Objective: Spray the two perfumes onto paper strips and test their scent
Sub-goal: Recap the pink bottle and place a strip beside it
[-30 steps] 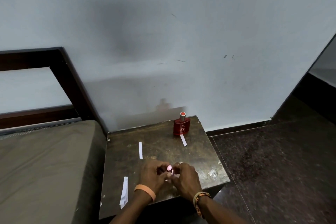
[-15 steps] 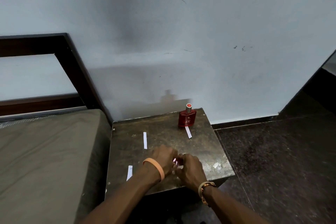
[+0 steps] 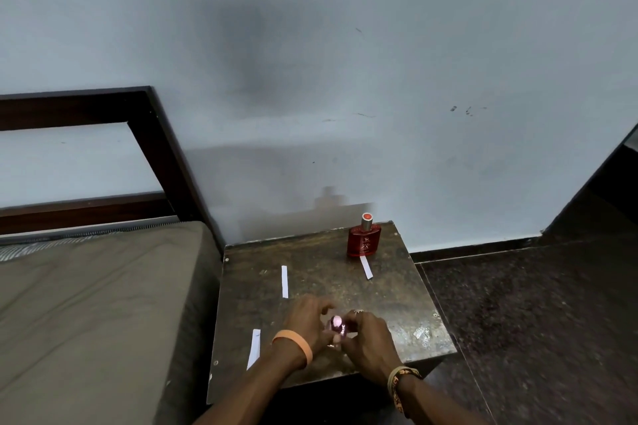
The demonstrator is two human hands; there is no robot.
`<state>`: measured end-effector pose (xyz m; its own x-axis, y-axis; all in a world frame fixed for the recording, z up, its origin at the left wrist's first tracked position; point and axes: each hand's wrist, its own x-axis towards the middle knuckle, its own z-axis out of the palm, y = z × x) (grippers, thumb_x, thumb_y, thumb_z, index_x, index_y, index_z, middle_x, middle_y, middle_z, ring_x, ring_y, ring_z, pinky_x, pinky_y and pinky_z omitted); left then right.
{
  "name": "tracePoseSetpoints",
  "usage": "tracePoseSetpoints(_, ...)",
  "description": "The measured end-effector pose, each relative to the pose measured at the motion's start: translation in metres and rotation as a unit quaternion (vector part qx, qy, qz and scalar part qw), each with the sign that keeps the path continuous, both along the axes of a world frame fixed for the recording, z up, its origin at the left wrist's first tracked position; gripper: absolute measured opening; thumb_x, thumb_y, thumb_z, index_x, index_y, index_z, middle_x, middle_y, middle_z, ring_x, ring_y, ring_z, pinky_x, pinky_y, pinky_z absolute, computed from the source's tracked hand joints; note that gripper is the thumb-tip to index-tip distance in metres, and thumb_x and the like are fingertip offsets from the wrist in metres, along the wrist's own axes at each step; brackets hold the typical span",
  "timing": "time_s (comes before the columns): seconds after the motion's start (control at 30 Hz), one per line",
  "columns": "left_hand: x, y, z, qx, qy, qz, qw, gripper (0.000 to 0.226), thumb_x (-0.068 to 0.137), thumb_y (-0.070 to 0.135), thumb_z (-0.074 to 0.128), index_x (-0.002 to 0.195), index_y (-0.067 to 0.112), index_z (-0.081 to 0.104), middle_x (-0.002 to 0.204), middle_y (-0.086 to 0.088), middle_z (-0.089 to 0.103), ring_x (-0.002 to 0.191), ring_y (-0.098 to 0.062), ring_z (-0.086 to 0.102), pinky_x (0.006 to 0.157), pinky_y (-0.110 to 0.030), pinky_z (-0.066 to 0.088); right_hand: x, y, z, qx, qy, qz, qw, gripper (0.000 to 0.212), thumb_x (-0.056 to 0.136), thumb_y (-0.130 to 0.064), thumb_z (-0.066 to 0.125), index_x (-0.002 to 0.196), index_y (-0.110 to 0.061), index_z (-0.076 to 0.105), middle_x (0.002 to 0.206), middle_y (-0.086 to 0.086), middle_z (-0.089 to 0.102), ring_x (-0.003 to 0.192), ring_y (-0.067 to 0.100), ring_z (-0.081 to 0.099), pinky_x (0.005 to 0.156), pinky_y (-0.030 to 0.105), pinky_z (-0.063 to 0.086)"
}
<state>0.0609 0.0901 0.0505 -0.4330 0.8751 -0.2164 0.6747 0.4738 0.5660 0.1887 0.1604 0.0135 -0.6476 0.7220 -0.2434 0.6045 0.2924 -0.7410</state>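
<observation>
- Your left hand (image 3: 307, 321) and right hand (image 3: 367, 336) are meeting over the near middle of the worktop (image 3: 397, 290), with a small pink bottle (image 3: 336, 326) sitting between them.
- Your right hand is curling closed around the pink bottle's body, with its fingers wrapping the right side.
- Your left hand is touching the bottle from the left with bent fingers; you cannot tell from this view whether it is gripping the cap or only resting against it.
- The pink top is showing in the gap between your two hands, catching the light.
- The red bottle (image 3: 364, 240) is standing upright at the far right of the worktop, well apart from both hands.
- One strip (image 3: 366, 267) is lying just in front of the red bottle, touching or nearly touching its base.
- A second strip (image 3: 284, 281) is lying just beyond your left hand.
- A third strip (image 3: 254, 348) is lying beside your left wrist, near the worktop's left edge.
- The bed (image 3: 93, 304) is sitting against the worktop's left side.
</observation>
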Motion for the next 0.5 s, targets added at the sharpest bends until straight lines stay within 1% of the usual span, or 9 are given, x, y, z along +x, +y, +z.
tracePoseSetpoints(0.03, 0.000, -0.003, -0.001, -0.001, -0.018, 0.011, 1.000, 0.028, 0.073, 0.021, 0.075, 0.101, 0.024, 0.073, 0.096, 0.006, 0.071, 0.079, -0.010, 0.064, 0.079, -0.026, 0.053, 0.000, 0.000, -0.001, -0.007, 0.007, -0.003, 1.000, 0.005, 0.078, -0.040, 0.075, 0.081, -0.037, 0.074, 0.080, -0.012, 0.074, 0.078, 0.003, 0.069, 0.075, 0.029, 0.058)
tracePoseSetpoints(0.1, 0.000, -0.008, -0.009, 0.022, -0.069, 0.025, 0.997, 0.017, 0.071, 0.014, 0.076, 0.085, 0.024, 0.076, 0.076, 0.014, 0.071, 0.069, 0.004, 0.064, 0.071, -0.020, 0.054, 0.001, -0.002, -0.005, -0.019, 0.020, -0.015, 0.999, 0.017, 0.072, -0.044, 0.078, 0.085, -0.033, 0.077, 0.079, -0.012, 0.074, 0.076, 0.003, 0.069, 0.073, 0.028, 0.058)
tracePoseSetpoints(0.17, 0.001, -0.010, -0.013, 0.038, -0.112, 0.059, 0.991, 0.024, 0.070, 0.005, 0.076, 0.072, 0.028, 0.073, 0.060, 0.021, 0.064, 0.060, 0.016, 0.059, 0.062, -0.008, 0.046, 0.001, -0.001, -0.004, -0.024, 0.030, -0.022, 0.999, 0.026, 0.066, -0.046, 0.079, 0.087, -0.031, 0.078, 0.079, -0.011, 0.074, 0.075, 0.002, 0.069, 0.073, 0.028, 0.058)
tracePoseSetpoints(0.2, 0.002, -0.012, -0.015, 0.041, -0.128, 0.070, 0.988, 0.025, 0.071, 0.003, 0.075, 0.075, 0.027, 0.073, 0.059, 0.021, 0.062, 0.059, 0.019, 0.057, 0.060, -0.006, 0.044, 0.001, 0.000, -0.004, -0.026, 0.033, -0.021, 0.999, 0.032, 0.062, -0.051, 0.079, 0.086, -0.030, 0.078, 0.079, -0.011, 0.074, 0.076, 0.001, 0.069, 0.073, 0.027, 0.058)
tracePoseSetpoints(0.27, 0.006, -0.015, -0.021, 0.032, -0.149, 0.084, 0.985, 0.019, 0.074, 0.008, 0.075, 0.086, 0.023, 0.076, 0.067, 0.017, 0.067, 0.063, 0.015, 0.060, 0.064, -0.007, 0.048, 0.000, 0.000, -0.003, -0.040, 0.038, -0.015, 0.998, 0.042, 0.054, -0.059, 0.075, 0.084, -0.030, 0.078, 0.080, -0.011, 0.075, 0.077, 0.001, 0.070, 0.074, 0.024, 0.058)
tracePoseSetpoints(0.33, 0.010, -0.016, -0.025, 0.028, -0.160, 0.116, 0.980, 0.020, 0.073, 0.020, 0.077, 0.092, 0.026, 0.076, 0.080, 0.010, 0.074, 0.074, 0.005, 0.065, 0.077, -0.019, 0.054, 0.000, -0.001, -0.004, -0.035, 0.028, -0.020, 0.999, 0.041, 0.056, -0.058, 0.073, 0.086, -0.031, 0.076, 0.081, -0.011, 0.075, 0.080, 0.001, 0.069, 0.075, 0.025, 0.057)
tracePoseSetpoints(0.37, 0.013, -0.016, -0.025, 0.030, -0.166, 0.132, 0.977, 0.020, 0.074, 0.024, 0.077, 0.093, 0.029, 0.075, 0.083, 0.009, 0.075, 0.078, -0.001, 0.066, 0.079, -0.021, 0.053, 0.000, -0.003, -0.004, -0.026, 0.022, -0.025, 0.999, 0.042, 0.056, -0.059, 0.069, 0.087, -0.030, 0.075, 0.082, -0.010, 0.074, 0.081, 0.001, 0.068, 0.076, 0.026, 0.057)
tracePoseSetpoints(0.43, 0.017, -0.015, -0.025, 0.033, -0.172, 0.150, 0.973, 0.015, 0.075, 0.026, 0.076, 0.088, 0.033, 0.075, 0.082, 0.010, 0.074, 0.078, -0.003, 0.067, 0.079, -0.021, 0.053, 0.000, -0.004, -0.003, -0.019, 0.025, -0.034, 0.999, 0.046, 0.054, -0.060, 0.064, 0.087, -0.029, 0.073, 0.082, -0.011, 0.073, 0.081, 0.001, 0.068, 0.075, 0.026, 0.056)
tracePoseSetpoints(0.5, 0.019, -0.017, -0.023, 0.045, -0.185, 0.160, 0.969, 0.014, 0.075, 0.023, 0.077, 0.076, 0.036, 0.072, 0.080, 0.010, 0.075, 0.077, -0.003, 0.068, 0.080, -0.024, 0.055, 0.001, -0.006, 0.001, -0.030, 0.036, -0.037, 0.998, 0.045, 0.053, -0.059, 0.064, 0.086, -0.030, 0.074, 0.083, -0.011, 0.074, 0.081, 0.001, 0.069, 0.076, 0.025, 0.057)
